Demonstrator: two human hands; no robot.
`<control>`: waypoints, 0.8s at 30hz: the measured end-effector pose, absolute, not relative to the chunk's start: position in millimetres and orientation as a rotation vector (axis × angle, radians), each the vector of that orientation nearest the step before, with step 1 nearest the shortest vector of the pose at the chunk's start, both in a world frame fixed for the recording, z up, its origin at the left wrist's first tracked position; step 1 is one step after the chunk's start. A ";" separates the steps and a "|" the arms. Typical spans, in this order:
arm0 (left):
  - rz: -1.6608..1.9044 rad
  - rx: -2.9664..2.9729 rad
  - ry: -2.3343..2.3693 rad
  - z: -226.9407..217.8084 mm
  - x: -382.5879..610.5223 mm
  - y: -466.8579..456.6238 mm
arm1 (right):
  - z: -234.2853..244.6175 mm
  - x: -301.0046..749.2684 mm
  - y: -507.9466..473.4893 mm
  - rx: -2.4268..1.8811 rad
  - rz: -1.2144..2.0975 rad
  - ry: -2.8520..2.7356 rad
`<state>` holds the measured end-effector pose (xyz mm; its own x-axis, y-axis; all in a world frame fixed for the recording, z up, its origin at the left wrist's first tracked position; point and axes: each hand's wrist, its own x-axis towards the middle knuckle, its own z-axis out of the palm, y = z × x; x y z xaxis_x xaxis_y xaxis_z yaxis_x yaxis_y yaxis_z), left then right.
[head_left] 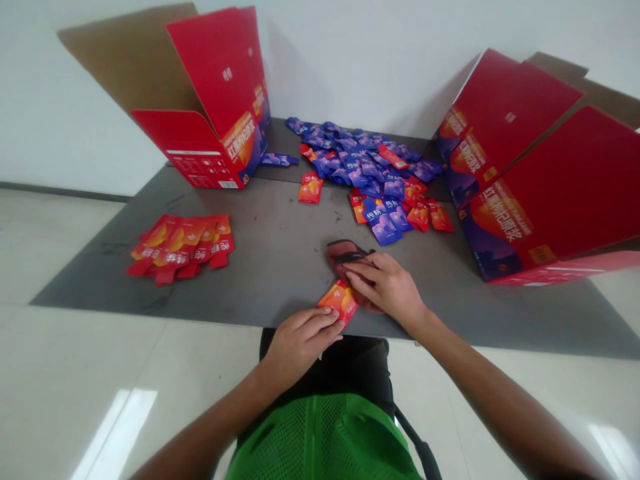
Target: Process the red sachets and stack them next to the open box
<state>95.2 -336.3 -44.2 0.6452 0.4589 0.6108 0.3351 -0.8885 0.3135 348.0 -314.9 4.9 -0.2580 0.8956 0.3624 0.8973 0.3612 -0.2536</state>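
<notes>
Two hands work at lower centre: the left hand (pixel 299 345) has its fingers (pixel 325 320) closed on a red sachet (pixel 339 301), the right hand (pixel 385 288) clasps a dark pouch (pixel 347 255) — a slip could drop either off the surface (pixel 260 280) edge.

Two red cartons (pixel 210 87), two hands (pixel 385 287), one blue sachet heap (pixel 360 163), one red sachet pile (pixel 180 247).

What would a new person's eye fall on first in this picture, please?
A red carton at back left and another red carton at right of the grey table catch the eye first, with a heap of blue-purple sachets between them. Nearer the front, the left hand touches an orange-red sachet, and the right hand rests on a dark red object.
</notes>
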 end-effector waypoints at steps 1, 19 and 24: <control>1.080 2.686 0.656 -44.5 95.4 -336.1 | 8.2 359.5 -307.1 -1.607 -0.059 -2.184; 1.116 2.691 0.633 -44.6 96.0 -335.8 | 13.9 369.6 -299.5 -1.632 -0.110 -2.197; 1.087 2.710 0.639 -45.0 95.9 -336.8 | 37.0 348.7 -319.1 -1.554 -0.162 -2.081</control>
<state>95.9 -336.8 -45.0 0.6461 0.4406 0.6232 0.3298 -0.8975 0.2927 348.7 -319.1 37.0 -0.1954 0.8555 0.4796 0.9192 0.3302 -0.2144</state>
